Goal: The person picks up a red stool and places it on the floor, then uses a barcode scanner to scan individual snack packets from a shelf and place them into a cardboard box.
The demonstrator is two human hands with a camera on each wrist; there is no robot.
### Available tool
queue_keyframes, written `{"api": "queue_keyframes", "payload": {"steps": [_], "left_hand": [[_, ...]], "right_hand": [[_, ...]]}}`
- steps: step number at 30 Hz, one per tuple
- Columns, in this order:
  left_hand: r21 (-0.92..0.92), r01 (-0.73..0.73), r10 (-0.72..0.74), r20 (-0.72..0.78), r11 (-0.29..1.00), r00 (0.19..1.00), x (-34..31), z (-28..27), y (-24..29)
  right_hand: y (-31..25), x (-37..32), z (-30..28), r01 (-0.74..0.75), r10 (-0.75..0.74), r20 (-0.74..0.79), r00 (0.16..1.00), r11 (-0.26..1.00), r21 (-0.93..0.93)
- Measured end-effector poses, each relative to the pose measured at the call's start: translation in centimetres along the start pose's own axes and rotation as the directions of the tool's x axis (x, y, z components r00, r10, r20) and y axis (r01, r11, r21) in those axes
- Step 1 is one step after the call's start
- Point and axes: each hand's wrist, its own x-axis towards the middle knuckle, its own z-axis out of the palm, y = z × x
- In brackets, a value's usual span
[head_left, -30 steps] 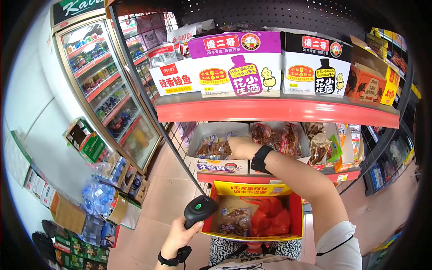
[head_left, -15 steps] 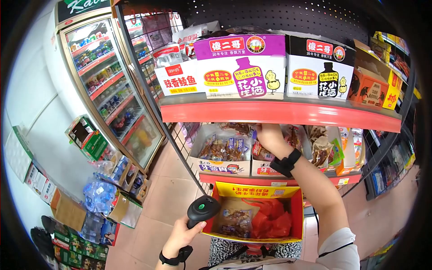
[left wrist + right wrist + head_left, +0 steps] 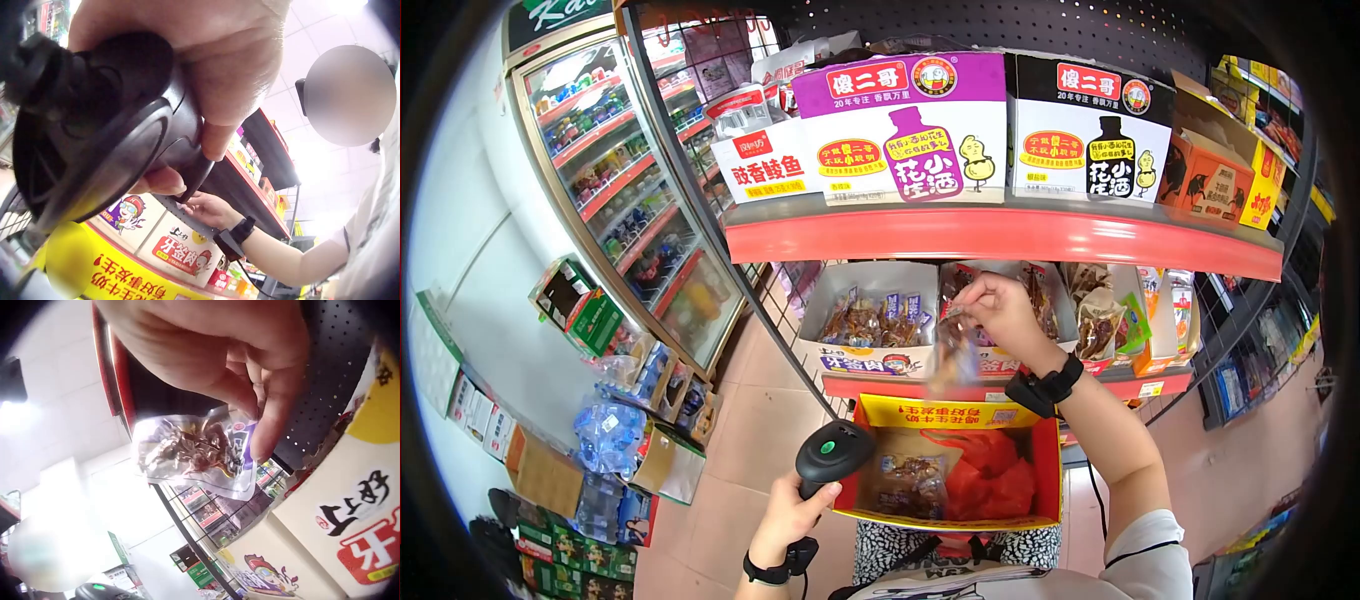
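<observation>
In the head view my left hand grips a black handheld scanner left of a yellow-rimmed box; the left wrist view shows fingers wrapped round the scanner. My right hand pinches a small snack packet, blurred, in front of the lower shelf's boxes. Seen from the right wrist, thumb and finger hold one end of the clear packet with brown pieces inside. Snack packets and a red plastic bag lie in the yellow-rimmed box.
A white box of packets sits on the lower shelf, with more snack boxes to its right. Large cartons stand above the upper shelf's red edge. A glass-door fridge, stacked goods and bottles are at left.
My right hand has come out of the right-hand snack box with a packet pinched in its fingers. The left hand still grips the scanner. The head view has shifted slightly.
</observation>
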Motion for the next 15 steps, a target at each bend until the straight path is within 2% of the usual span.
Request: {"api": "queue_keyframes", "payload": {"steps": [2, 3, 5, 9, 11, 13, 15], "left_hand": [[-0.033, 0.003, -0.003, 0.007, 0.999, 1.0, 0.0, -0.2, 0.0], [-0.038, -0.042, 0.042, 0.006, 0.998, 0.999, -0.1, -0.2, 0.1], [-0.046, -0.081, 0.081, 0.004, 0.996, 0.997, -0.2, -0.1, 0.4], [-0.12, -0.073, 0.077, 0.031, 0.99, 0.997, -0.3, 0.0, 0.7], [-0.133, -0.075, 0.081, 0.043, 0.988, 0.996, -0.3, 0.1, 0.6], [-0.228, -0.044, 0.063, 0.073, 0.973, 0.995, -0.2, 0.2, 0.5], [-0.232, -0.043, 0.064, 0.083, 0.972, 0.994, -0.2, 0.5, 0.8]], "right_hand": [[0.4, -0.3, 0.1, 0.192, -0.192, -0.033, 0.981, 0.981, -0.004], [0.5, -0.5, 0.1, 0.189, -0.189, -0.034, 0.981, 0.982, -0.003], [-0.1, -1.0, 0.6, 0.299, -0.299, -0.117, 0.947, 0.954, -0.019], [0.7, -1.3, 0.6, 0.356, -0.345, -0.171, 0.923, 0.934, 0.032], [0.9, -1.4, 0.9, 0.359, -0.323, -0.259, 0.91, 0.927, 0.105], [0.6, -1.9, 1.3, 0.334, -0.291, -0.262, 0.92, 0.933, 0.134], [0.4, -2.3, 1.8, 0.308, -0.259, -0.266, 0.928, 0.937, 0.164]]}}
